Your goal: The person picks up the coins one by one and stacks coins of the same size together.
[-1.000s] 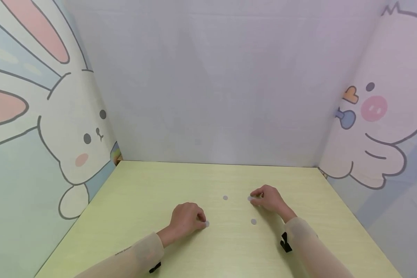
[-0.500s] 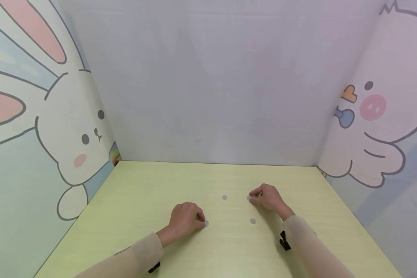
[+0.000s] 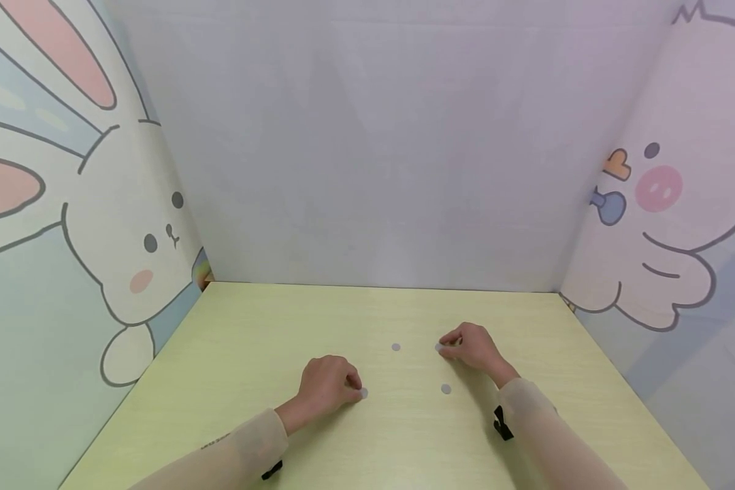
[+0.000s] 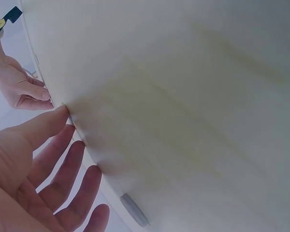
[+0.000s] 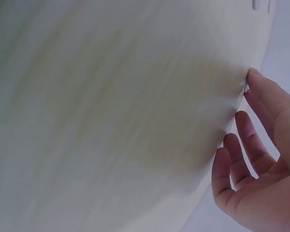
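The left hand pinches the near left disc between thumb and forefinger, with its other fingers loosely bent and their tips close to the table. The right hand holds the far right disc in the same way, its remaining fingers spread along the surface. Both held discs sit at table level, partly covered by the fingertips; the wrist views look almost edge-on along the top, so I can't be sure whether either has been raised at all.

What is done, I'd judge, is the taking hold: each hand has one disc in its fingers. Neither appears to be carried anywhere. The far left disc and the near right disc lie untouched between and near the hands, so the four make a loose square, with half its corners not in hand.
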`<state>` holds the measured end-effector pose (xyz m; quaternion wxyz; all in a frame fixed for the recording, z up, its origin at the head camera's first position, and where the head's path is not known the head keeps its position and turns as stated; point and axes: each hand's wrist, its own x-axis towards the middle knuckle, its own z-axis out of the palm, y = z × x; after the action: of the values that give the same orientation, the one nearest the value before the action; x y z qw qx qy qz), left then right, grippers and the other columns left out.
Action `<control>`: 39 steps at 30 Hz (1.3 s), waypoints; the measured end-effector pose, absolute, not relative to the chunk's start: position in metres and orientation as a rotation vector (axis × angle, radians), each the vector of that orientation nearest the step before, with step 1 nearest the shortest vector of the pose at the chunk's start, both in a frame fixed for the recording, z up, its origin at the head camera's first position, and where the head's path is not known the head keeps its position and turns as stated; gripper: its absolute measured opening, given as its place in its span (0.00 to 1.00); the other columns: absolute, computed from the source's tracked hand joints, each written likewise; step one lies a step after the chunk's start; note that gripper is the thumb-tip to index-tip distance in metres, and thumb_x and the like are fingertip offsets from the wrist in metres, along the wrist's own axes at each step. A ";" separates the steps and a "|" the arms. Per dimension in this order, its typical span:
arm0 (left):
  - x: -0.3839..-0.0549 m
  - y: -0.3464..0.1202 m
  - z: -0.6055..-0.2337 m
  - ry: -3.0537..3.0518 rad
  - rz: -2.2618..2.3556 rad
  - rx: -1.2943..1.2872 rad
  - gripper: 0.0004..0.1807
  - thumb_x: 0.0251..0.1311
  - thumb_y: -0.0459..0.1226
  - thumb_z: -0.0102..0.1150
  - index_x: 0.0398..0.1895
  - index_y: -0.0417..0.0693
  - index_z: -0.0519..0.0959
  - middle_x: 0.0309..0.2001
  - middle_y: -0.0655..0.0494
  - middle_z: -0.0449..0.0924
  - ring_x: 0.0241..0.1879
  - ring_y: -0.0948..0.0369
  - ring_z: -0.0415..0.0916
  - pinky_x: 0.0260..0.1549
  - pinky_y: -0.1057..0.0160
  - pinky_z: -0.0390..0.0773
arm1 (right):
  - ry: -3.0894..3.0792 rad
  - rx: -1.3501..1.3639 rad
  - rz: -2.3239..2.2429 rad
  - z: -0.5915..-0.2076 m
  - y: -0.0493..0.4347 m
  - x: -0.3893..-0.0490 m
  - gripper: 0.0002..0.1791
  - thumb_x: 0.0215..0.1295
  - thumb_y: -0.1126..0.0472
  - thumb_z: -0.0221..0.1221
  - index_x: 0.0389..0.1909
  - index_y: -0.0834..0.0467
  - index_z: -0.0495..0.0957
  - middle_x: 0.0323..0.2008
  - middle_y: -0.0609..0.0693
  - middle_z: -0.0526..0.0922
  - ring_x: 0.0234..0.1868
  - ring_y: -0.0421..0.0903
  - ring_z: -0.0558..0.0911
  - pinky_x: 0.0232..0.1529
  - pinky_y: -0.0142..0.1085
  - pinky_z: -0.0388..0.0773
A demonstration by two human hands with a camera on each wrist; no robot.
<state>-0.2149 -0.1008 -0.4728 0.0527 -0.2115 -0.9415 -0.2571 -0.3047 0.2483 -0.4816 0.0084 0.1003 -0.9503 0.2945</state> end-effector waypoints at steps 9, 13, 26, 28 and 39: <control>-0.216 -0.100 -0.474 -2.841 -0.780 -0.654 0.08 0.53 0.45 0.83 0.23 0.60 0.90 0.29 0.69 0.87 0.31 0.69 0.78 0.36 0.58 0.74 | -2.969 0.333 0.917 -0.482 0.249 -0.307 0.09 0.61 0.59 0.77 0.41 0.55 0.93 0.35 0.46 0.85 0.34 0.44 0.75 0.37 0.39 0.73; -0.216 -0.100 -0.473 -2.849 -0.776 -0.648 0.08 0.53 0.44 0.83 0.24 0.59 0.90 0.28 0.69 0.87 0.31 0.69 0.78 0.37 0.57 0.75 | -2.967 0.342 0.900 -0.483 0.249 -0.308 0.08 0.61 0.59 0.77 0.40 0.55 0.93 0.36 0.45 0.86 0.34 0.43 0.75 0.38 0.39 0.74; -0.217 -0.100 -0.475 -2.844 -0.755 -0.648 0.08 0.54 0.45 0.83 0.24 0.59 0.91 0.28 0.68 0.87 0.31 0.69 0.78 0.36 0.59 0.74 | -2.974 0.381 0.845 -0.480 0.246 -0.307 0.05 0.63 0.58 0.76 0.38 0.54 0.93 0.36 0.44 0.87 0.34 0.42 0.76 0.38 0.39 0.74; -0.217 -0.100 -0.475 -2.846 -0.754 -0.645 0.08 0.54 0.46 0.83 0.24 0.59 0.91 0.28 0.68 0.87 0.31 0.69 0.78 0.36 0.59 0.74 | -2.973 0.394 0.837 -0.480 0.246 -0.307 0.05 0.63 0.58 0.76 0.38 0.53 0.93 0.36 0.44 0.87 0.34 0.42 0.76 0.38 0.39 0.75; -0.216 -0.101 -0.474 -2.831 -0.753 -0.668 0.08 0.53 0.44 0.83 0.24 0.59 0.90 0.28 0.68 0.86 0.30 0.70 0.77 0.34 0.61 0.73 | -2.942 0.476 0.755 -0.482 0.249 -0.308 0.03 0.63 0.57 0.76 0.34 0.52 0.93 0.33 0.42 0.87 0.33 0.39 0.77 0.38 0.37 0.76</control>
<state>-0.2158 -0.1006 -0.4738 0.0683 -0.2217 -0.9400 -0.2501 -0.3084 0.2493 -0.4817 0.0338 0.1547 -0.9564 0.2454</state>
